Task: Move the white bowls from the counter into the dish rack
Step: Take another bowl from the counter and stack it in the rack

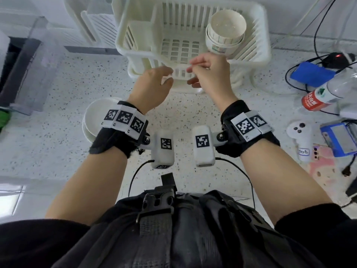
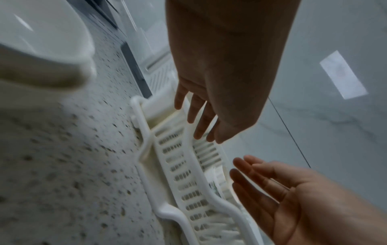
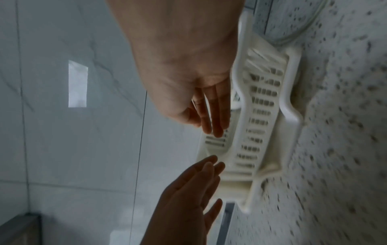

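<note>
A stack of white bowls [image 1: 225,33] lies tilted in the back right of the white dish rack [image 1: 135,43]. More white bowls [image 1: 96,117] stand stacked on the speckled counter, partly hidden under my left wrist; their rim [image 2: 48,49] fills the left wrist view's upper left. My left hand [image 1: 170,75] and right hand [image 1: 190,75] hover side by side over the rack's front edge, fingers relaxed, both holding nothing. The left hand [image 2: 199,122] and right hand [image 2: 247,170] face each other above the rack's slotted wall [image 2: 180,174]. The right wrist view shows the same right hand [image 3: 211,127] and left hand [image 3: 211,165].
A second white drainer [image 1: 92,22] stands behind the rack at the left. To the right lie a bottle with a red label [image 1: 320,95], blue devices, black cables [image 1: 316,35] and a white controller [image 1: 300,136]. A dark recess [image 1: 17,70] borders the counter's left side.
</note>
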